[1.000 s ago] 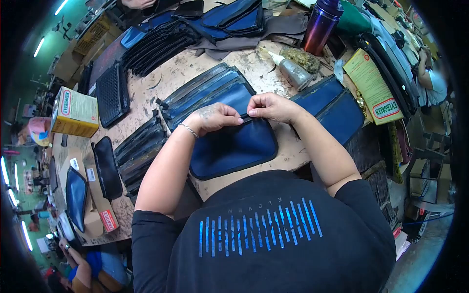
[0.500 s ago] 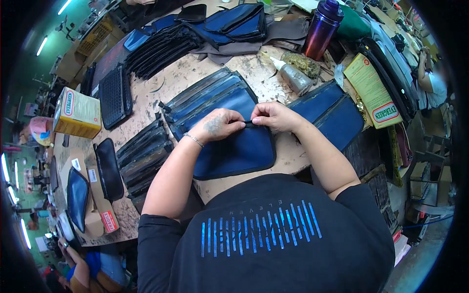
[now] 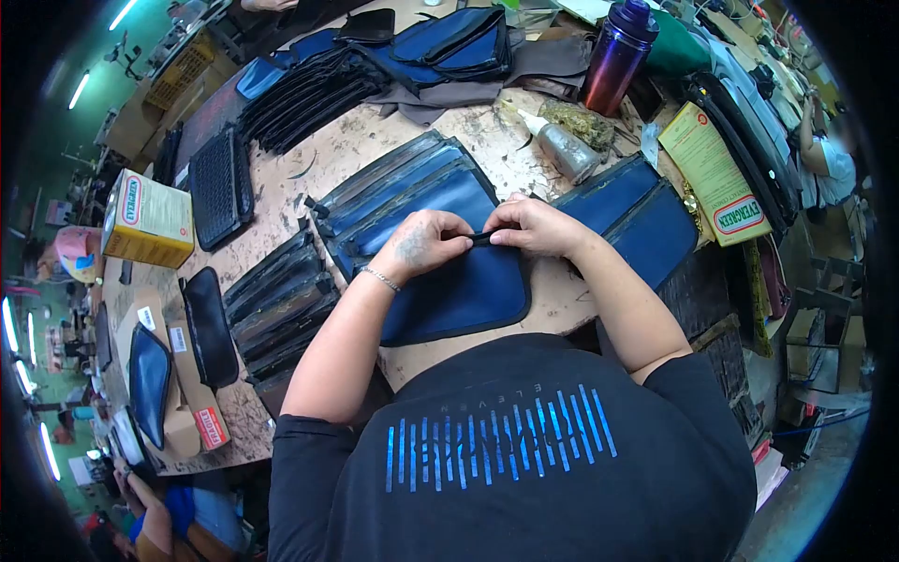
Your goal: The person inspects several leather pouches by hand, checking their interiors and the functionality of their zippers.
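A dark blue leather-like panel (image 3: 459,295) with black edging lies before me at the table's near edge. Across its upper edge runs a black strip (image 3: 481,240), pinched between the fingertips of both hands. My left hand (image 3: 426,244) is closed on the strip's left part, thumb toward me. Close beside it, my right hand (image 3: 536,228) pinches the same strip from the right. Behind the hands, more blue panels (image 3: 440,195) with black edges lie overlapped; how they join the near panel is hidden.
Black strip-edged pieces (image 3: 281,295) lie stacked at left, near a yellow Evergreen can (image 3: 150,220). A grey squeeze bottle (image 3: 567,150), a purple flask (image 3: 618,61) and another blue panel (image 3: 632,220) are at right. Folded dark pieces (image 3: 309,98) fill the back. Co-workers sit at both sides.
Both hands keep their pinch on the strip. My left hand and forearm have shifted slightly right, and the near panel has moved a little with them.
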`<state>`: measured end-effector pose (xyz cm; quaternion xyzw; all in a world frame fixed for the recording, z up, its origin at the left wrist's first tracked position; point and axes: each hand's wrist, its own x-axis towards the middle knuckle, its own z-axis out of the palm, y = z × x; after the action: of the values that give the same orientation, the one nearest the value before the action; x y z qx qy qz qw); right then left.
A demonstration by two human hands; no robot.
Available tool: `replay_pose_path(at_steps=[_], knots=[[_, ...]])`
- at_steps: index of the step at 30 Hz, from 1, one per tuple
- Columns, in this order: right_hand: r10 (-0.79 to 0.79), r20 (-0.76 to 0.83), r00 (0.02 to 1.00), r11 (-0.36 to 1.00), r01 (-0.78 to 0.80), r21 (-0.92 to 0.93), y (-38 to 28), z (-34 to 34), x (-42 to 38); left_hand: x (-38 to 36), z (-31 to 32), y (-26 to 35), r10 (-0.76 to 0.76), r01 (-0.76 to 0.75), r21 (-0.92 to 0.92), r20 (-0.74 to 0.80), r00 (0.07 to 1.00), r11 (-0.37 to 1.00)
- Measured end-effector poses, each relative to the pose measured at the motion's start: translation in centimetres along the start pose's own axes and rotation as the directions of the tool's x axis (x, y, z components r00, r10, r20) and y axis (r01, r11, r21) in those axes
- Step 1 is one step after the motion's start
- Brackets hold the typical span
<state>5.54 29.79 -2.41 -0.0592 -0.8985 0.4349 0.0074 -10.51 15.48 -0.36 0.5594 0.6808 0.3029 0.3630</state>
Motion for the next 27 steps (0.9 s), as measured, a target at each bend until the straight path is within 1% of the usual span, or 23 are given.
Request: replay_pose_path(at_steps=[2, 3, 5, 6, 8, 9, 11, 12, 14, 15, 17, 18, 20, 21, 22, 23, 24, 26, 27], knots=[[0.058, -0.050, 0.997, 0.996, -0.054, 0.068, 0.1, 0.3, 0.0, 0.4, -0.4, 0.3, -0.153, 0.163, -0.105, 0.090, 0.984, 0.981], [0.056, -0.049, 0.997, 0.996, -0.053, 0.066, 0.1, 0.5, 0.1, 0.6, -0.5, 0.2, -0.153, 0.162, -0.106, 0.087, 0.984, 0.981], [0.065, -0.101, 0.993, 0.995, -0.058, 0.078, 0.1, 0.7, 0.1, 1.2, -0.6, -0.1, -0.212, 0.229, -0.074, 0.183, 0.960, 0.971], [0.064, -0.101, 0.993, 0.995, -0.057, 0.077, 0.0, 0.7, 0.1, 1.5, -0.5, -0.3, -0.211, 0.228, -0.074, 0.182, 0.960, 0.971], [0.048, -0.109, 0.993, 0.990, -0.033, 0.138, 0.0, 0.7, 0.1, 1.9, -0.3, -0.6, -0.239, 0.270, -0.124, 0.217, 0.946, 0.955], [0.048, -0.111, 0.993, 0.990, -0.032, 0.138, 0.0, 0.8, 0.2, 1.9, -0.2, -0.6, -0.239, 0.269, -0.123, 0.218, 0.946, 0.955], [0.054, -0.125, 0.991, 0.982, -0.030, 0.184, 0.3, 1.0, 0.2, 2.2, -0.1, -0.5, -0.191, 0.204, -0.038, 0.217, 0.957, 0.978], [0.056, -0.128, 0.990, 0.982, -0.032, 0.184, 0.2, 1.0, 0.2, 2.2, -0.1, 0.0, -0.189, 0.202, -0.037, 0.219, 0.957, 0.979], [0.045, -0.166, 0.985, 0.986, -0.018, 0.164, 0.1, 1.0, 0.1, 2.0, -0.2, 1.0, -0.186, 0.178, 0.058, 0.165, 0.969, 0.982], [0.046, -0.167, 0.985, 0.986, -0.018, 0.166, 0.1, 1.0, 0.1, 1.9, -0.1, 1.1, -0.186, 0.179, 0.060, 0.166, 0.968, 0.982], [0.011, -0.162, 0.987, 0.991, 0.010, 0.131, 0.1, 0.9, 0.0, 1.8, 0.0, 1.3, -0.169, 0.152, 0.144, 0.120, 0.978, 0.978], [0.013, -0.163, 0.986, 0.991, 0.009, 0.131, 0.4, 1.0, 0.0, 1.6, 0.2, 1.2, -0.168, 0.150, 0.145, 0.122, 0.978, 0.978], [0.007, -0.142, 0.990, 0.971, 0.027, 0.239, 1.2, 1.2, 0.1, 1.5, 0.4, 0.9, -0.118, 0.109, 0.118, 0.070, 0.991, 0.987], [0.006, -0.143, 0.990, 0.971, 0.029, 0.239, 1.2, 1.1, 0.0, 1.5, 0.4, 0.7, -0.117, 0.109, 0.119, 0.069, 0.991, 0.987], [0.073, -0.105, 0.992, 0.916, -0.025, 0.400, 1.2, 1.0, 0.0, 1.5, 0.4, 0.4, -0.126, 0.120, 0.078, 0.066, 0.990, 0.990], [0.133, -0.054, 0.990, 0.832, -0.083, 0.549, 1.2, 1.0, -0.1, 1.5, 0.5, 0.3, -0.135, 0.133, 0.036, 0.063, 0.989, 0.990], [0.132, -0.051, 0.990, 0.832, -0.083, 0.548, 1.2, 0.9, -0.2, 1.5, 0.4, 0.1, -0.137, 0.135, 0.035, 0.061, 0.989, 0.990], [0.186, -0.115, 0.976, 0.735, -0.061, 0.676, 1.1, 0.5, -0.3, 1.8, 0.0, -0.1, -0.151, 0.151, 0.007, 0.084, 0.985, 0.989], [0.187, -0.114, 0.976, 0.736, -0.063, 0.674, 0.9, 0.4, -0.4, 1.9, 0.1, -0.3, -0.149, 0.149, 0.004, 0.083, 0.985, 0.989]])
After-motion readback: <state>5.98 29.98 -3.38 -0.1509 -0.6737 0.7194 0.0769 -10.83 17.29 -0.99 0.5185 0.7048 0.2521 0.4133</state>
